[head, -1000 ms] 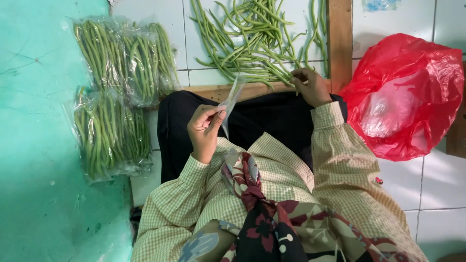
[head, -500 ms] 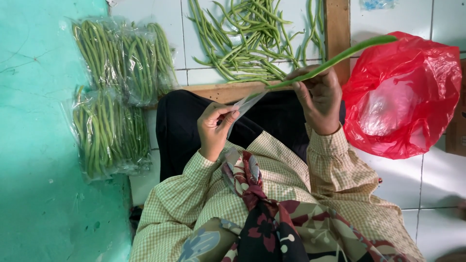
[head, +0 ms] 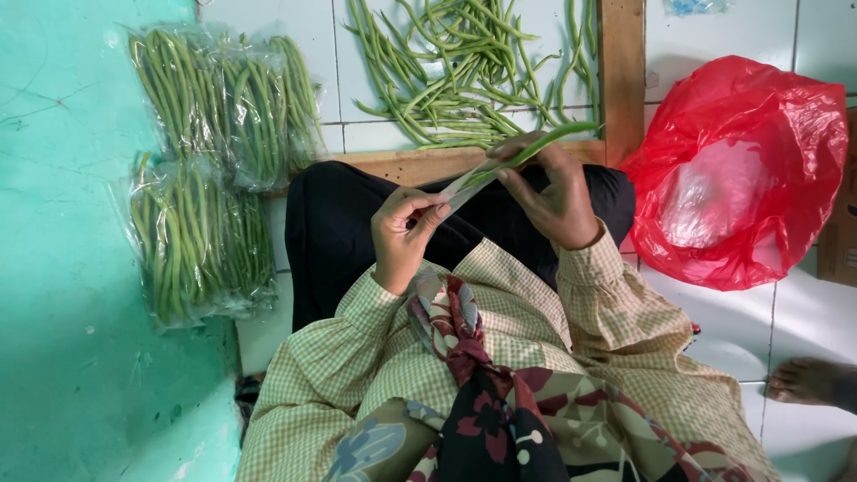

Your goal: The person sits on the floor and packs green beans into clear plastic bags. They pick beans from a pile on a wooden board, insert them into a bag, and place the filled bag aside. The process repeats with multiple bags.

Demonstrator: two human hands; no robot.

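1. Your left hand [head: 406, 236] pinches the end of a narrow clear plastic sleeve [head: 464, 185] over your lap.
2. Your right hand [head: 553, 192] grips long green beans [head: 549, 143], slim and smooth, their ends inside the sleeve's mouth.
3. Loose beans [head: 446, 71] lie just beyond.

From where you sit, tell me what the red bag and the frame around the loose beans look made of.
The red bag looks like thin glossy plastic film: it crinkles, shines and shows pale contents through it. The frame looks like bare, matte wood, light brown with visible grain, though any finish is hard to judge.
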